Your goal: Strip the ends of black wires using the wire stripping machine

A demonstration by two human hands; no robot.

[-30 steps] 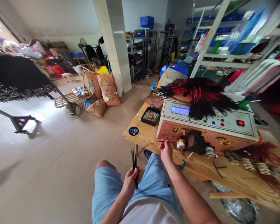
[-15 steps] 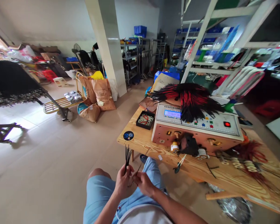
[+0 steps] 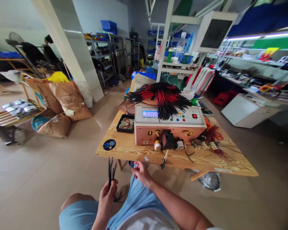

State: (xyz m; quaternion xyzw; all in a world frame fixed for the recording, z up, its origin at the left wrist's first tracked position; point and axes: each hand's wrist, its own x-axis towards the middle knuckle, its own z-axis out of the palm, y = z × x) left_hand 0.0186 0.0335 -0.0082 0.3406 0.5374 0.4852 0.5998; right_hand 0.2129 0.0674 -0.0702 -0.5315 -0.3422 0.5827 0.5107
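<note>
My left hand (image 3: 107,195) is closed around a bundle of thin black wires (image 3: 111,171). Their upper ends stand up above the fist, and thinner dark ends fan out below it, over my lap. My right hand (image 3: 142,174) hovers near the front edge of the wooden table (image 3: 129,152), fingers partly curled and apart, with nothing visible in them. On the table is a machine (image 3: 168,126) with a lit display, a black block and small white rollers on its front. A big heap of black and red wires (image 3: 162,95) lies across its top.
Left of the machine sits a black box (image 3: 125,124) of rubber bands, with a round dark disc (image 3: 109,144) nearer the edge. Red wires (image 3: 212,134) lie at the table's right. Brown sacks (image 3: 64,99) and a pillar (image 3: 72,41) stand to the left.
The view has swung right. My right hand has moved away from the left hand toward the table, and its fingers have opened. My left hand still grips the black wires.
</note>
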